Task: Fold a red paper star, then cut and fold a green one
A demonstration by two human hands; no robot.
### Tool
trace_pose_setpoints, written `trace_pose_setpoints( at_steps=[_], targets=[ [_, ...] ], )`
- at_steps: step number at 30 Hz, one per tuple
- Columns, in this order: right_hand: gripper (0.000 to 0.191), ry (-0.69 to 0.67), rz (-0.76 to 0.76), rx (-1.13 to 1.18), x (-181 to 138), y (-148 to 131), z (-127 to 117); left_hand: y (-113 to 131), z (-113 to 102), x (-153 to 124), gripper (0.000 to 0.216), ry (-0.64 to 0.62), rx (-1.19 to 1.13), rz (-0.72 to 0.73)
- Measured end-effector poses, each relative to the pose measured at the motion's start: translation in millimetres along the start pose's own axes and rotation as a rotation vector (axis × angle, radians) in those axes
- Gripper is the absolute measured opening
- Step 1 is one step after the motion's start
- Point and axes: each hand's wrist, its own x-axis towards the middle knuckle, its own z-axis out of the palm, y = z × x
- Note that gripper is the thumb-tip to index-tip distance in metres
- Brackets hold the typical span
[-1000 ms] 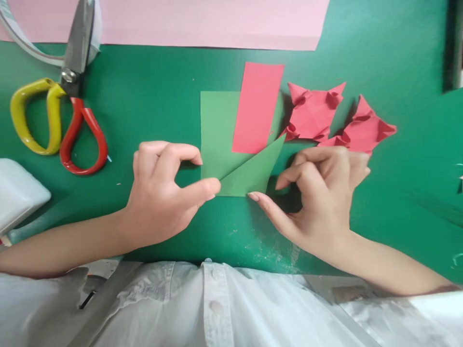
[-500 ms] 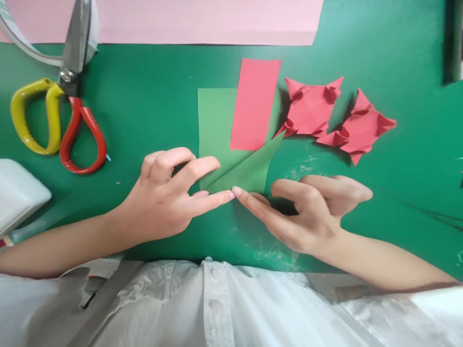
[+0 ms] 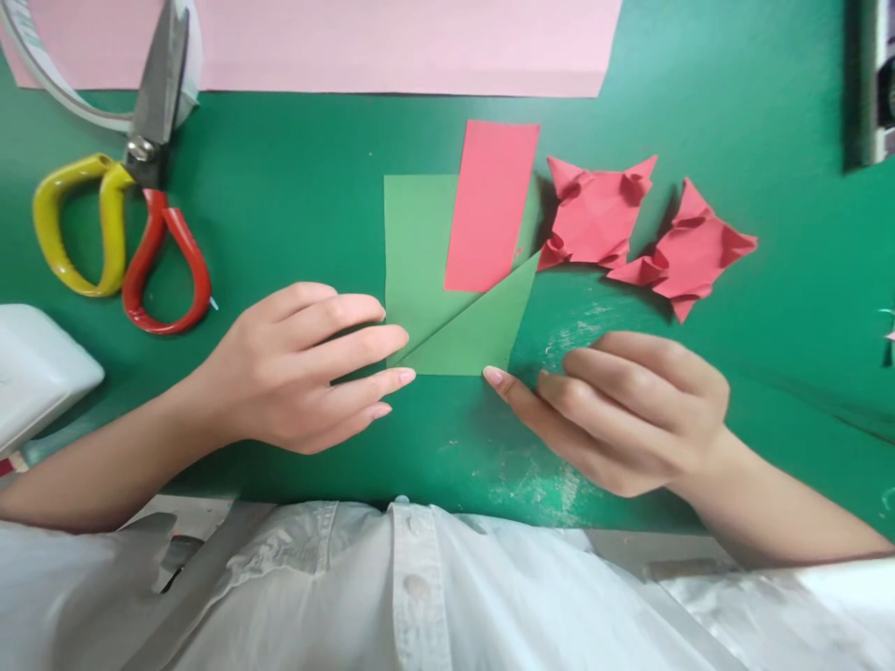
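Smooth green bench (image 3: 300, 214) fills most of the view, seen from above. At the centre lies a green sheet of paper (image 3: 423, 247), its lower part crossed by a slanting folded edge that rises from lower left to right. On its upper right part rests a plain red strip (image 3: 493, 205), slightly tilted. Left of the sheet is the person's left hand (image 3: 300, 368), palm down, its fingers loosely spread, the tips at the sheet's lower left corner. From the right comes the right hand (image 3: 629, 419), its fingers curled in except one, whose tip meets the sheet's lower edge; whether it pinches the paper cannot be told. Right of the red strip sit a folded red paper (image 3: 601, 219) with pointed corners and, just beside it, a second folded red paper (image 3: 706, 247). Across the top runs a pink sheet (image 3: 398, 47). At upper left, scissors (image 3: 144, 149) with yellow and red handles lie across a white ring (image 3: 190, 82). A white block (image 3: 46, 363) is cut off by the left edge; a pale buttoned shirt (image 3: 336, 596) spans the bottom.
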Motion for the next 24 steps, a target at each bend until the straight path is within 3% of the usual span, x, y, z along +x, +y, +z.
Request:
trace_pose_setpoints(
  at_steps=[7, 13, 16, 20, 24],
  targets=[
    [0.026, -0.034, 0.020, 0.221, -8, 11, -4, -17, -3, -5, 0.014, 0.022, -0.018, 0.122],
    [0.027, -0.045, 0.037, 0.263, -8, 11, -1, -17, -3, -9, 0.020, -0.030, -0.147, 0.095],
    [0.028, -0.011, 0.048, 0.207, -9, 12, 1, -18, -3, -7, 0.030, -0.077, -0.206, 0.092],
    [0.008, 0.096, 0.128, -0.045, -13, 14, 3, -14, -4, -2, 0.042, -0.115, -0.080, 0.106],
    [0.030, -0.021, 0.330, -0.090, -14, 13, 2, -1, -1, 0, 0.051, -0.203, -0.006, 0.021]
  ],
)
